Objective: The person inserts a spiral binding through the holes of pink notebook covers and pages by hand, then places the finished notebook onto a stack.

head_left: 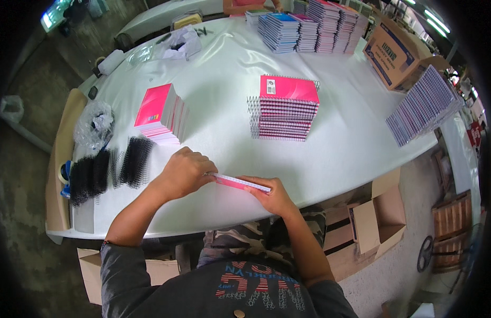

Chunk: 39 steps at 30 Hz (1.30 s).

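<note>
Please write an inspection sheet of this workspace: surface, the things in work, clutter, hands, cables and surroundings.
Surface: white table, smooth, curved front edge.
Things in work: thin pink notebook held edge-on at the front edge; stack of spiral-bound pink notebooks in the middle; stack of unbound pink pads to the left; black wire spirals at far left.
Clutter: crumpled clear plastic bag; white wrapping at the far side.
Hands: left hand grips the notebook's left end; right hand holds its right end, fingers curled under.
Cables: nothing seen.
Surroundings: more notebook stacks at the far end; fanned row of notebooks at right; cardboard boxes.
</note>
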Available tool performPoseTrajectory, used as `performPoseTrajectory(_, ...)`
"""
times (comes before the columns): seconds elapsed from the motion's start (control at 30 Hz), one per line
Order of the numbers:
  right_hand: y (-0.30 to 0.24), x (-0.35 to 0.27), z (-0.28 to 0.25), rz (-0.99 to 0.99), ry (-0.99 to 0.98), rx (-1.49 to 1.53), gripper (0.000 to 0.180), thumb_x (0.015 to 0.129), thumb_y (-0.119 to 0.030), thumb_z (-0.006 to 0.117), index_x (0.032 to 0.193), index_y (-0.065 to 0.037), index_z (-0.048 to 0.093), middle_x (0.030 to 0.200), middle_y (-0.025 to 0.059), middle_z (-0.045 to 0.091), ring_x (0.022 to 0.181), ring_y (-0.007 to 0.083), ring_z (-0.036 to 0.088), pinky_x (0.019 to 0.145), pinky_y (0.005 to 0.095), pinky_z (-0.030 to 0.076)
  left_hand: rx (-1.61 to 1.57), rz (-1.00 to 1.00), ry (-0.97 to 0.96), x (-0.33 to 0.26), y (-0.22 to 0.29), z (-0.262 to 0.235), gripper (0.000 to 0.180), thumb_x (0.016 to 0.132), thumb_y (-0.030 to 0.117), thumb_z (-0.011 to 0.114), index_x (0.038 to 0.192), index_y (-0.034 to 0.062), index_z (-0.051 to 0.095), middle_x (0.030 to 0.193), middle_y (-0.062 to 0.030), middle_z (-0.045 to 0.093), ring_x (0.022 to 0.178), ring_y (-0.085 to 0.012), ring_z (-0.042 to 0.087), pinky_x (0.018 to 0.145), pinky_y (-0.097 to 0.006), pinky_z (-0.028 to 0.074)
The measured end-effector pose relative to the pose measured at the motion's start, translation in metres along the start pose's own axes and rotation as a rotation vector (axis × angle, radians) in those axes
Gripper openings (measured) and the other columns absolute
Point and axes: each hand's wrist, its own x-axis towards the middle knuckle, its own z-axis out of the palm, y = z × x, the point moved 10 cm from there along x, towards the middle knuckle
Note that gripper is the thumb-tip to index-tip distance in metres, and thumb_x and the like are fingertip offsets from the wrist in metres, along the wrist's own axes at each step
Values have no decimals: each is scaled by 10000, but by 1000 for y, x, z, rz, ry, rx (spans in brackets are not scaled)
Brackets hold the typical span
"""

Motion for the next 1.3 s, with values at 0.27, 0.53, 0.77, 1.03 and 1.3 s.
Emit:
performPoseTrajectory(0.27, 1, -2, 0, -35, 21, 3, 302, 855, -32, 565, 1151, -55, 615, 1040, 119, 672, 876, 155, 629, 809, 275, 480, 59, 10, 38, 2, 4, -6, 230, 732, 264, 721, 848, 101, 609, 801, -19, 614, 800, -215, 605, 752, -356, 432)
performPoseTrajectory(0.53, -2, -3, 0, -44, 10, -7, 320, 857, -35, 575, 1176, -57, 601, 1043, 112, 670, 882, 132, 612, 817, 266, 472, 145, 26, 170, -3, 7, -19, 269, 747, 288, 704, 931, 109, 627, 860, -26, 628, 822, -216, 605, 765, -358, 428)
performPoseTrajectory(0.77, -12, -6, 5, -146, 7, 9, 312, 850, -31, 593, 1161, -42, 609, 1042, 113, 670, 868, 139, 619, 811, 267, 474, 64, -69, 0, -2, 4, -8, 321, 776, 271, 682, 1035, 104, 594, 980, -50, 618, 917, -245, 588, 844, -379, 421)
performPoseTrajectory(1.03, -5, -12, 10, -121, 56, -8, 285, 882, -78, 572, 1162, -37, 605, 1067, 124, 661, 885, 157, 630, 808, 265, 477, 86, -40, 47, -2, 5, -3, 286, 736, 199, 706, 975, 92, 591, 935, -60, 607, 912, -260, 582, 809, -378, 448)
performPoseTrajectory(1.3, -10, -21, 18, -179, 106, -87, 295, 871, -45, 564, 1164, -39, 604, 1076, 146, 651, 918, 213, 644, 816, 289, 484, 392, -102, 399, -14, 25, -20, 719, 706, 459, 692, 1259, 46, 493, 1295, -199, 481, 1243, -352, 415, 1005, -506, 310)
